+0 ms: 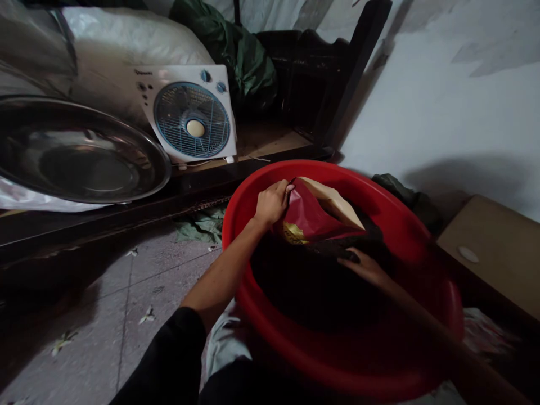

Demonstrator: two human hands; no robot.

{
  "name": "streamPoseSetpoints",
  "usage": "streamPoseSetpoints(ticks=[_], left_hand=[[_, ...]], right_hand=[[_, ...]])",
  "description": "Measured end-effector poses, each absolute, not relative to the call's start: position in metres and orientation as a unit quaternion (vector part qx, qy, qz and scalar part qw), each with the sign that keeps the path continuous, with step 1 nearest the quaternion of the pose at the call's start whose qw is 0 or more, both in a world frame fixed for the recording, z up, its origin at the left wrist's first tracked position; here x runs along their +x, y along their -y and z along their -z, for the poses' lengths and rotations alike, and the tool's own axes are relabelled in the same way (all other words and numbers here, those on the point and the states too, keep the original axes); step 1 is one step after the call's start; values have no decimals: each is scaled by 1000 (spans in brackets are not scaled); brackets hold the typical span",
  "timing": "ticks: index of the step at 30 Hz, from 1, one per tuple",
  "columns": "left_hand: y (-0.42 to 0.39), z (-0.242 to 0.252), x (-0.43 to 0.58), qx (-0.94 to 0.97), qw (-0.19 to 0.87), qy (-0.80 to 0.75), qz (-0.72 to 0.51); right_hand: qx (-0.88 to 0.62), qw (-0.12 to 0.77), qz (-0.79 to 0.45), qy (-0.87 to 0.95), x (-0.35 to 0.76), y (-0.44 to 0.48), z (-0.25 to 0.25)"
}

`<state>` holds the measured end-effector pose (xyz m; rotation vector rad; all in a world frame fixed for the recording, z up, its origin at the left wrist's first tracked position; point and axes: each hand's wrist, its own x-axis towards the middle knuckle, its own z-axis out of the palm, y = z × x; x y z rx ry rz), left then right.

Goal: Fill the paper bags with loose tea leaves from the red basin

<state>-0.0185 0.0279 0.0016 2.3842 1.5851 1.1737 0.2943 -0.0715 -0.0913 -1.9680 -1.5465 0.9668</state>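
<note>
A red bag [306, 212] with yellow print is held inside a wide red basin [237, 211], tilted against dark material [312, 289] by which much of the basin is filled. Its mouth is spread, and a pale inner lining is shown. The bag's upper left edge is gripped by the closed fingers of the left hand [273, 203]. The right hand [366, 266] is lowered to the dark material just below the bag's mouth; its fingers are curled, but whether anything is gripped cannot be told in the shadow.

The basin is set beside a speckled, tiled floor [105, 337], on which small pale flower-like scraps [147, 316] are scattered. Beyond it, a white box fan [194, 128] is stood on a wooden ledge [280, 140], with a shiny metal basin [88, 169] propped to its left. Behind these, a pale sack [135, 36] and dark green fabric [248, 64] are piled. The right side is bounded by a stained whitish wall [464, 107], near which a brownish box [502, 253] is placed.
</note>
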Motion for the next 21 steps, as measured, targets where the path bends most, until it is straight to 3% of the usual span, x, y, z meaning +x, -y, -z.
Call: streamPoseSetpoints(ticks=[5,9,14,21], left_hand=[[-28,-1,-18,772,19,-512,-377],[-29,1,-19,779,3,-502,-375],[-31,2,-21,781,2,-495,-381],[-29,1,-22,775,4,-504,-381]], right_hand=[[-658,572,-333,360,257,63,15],[-482,717,-399,306,224,46,-49],[-351,754,-418,365,180,10,-71],[-432,699,-329,465,195,-18,-63]])
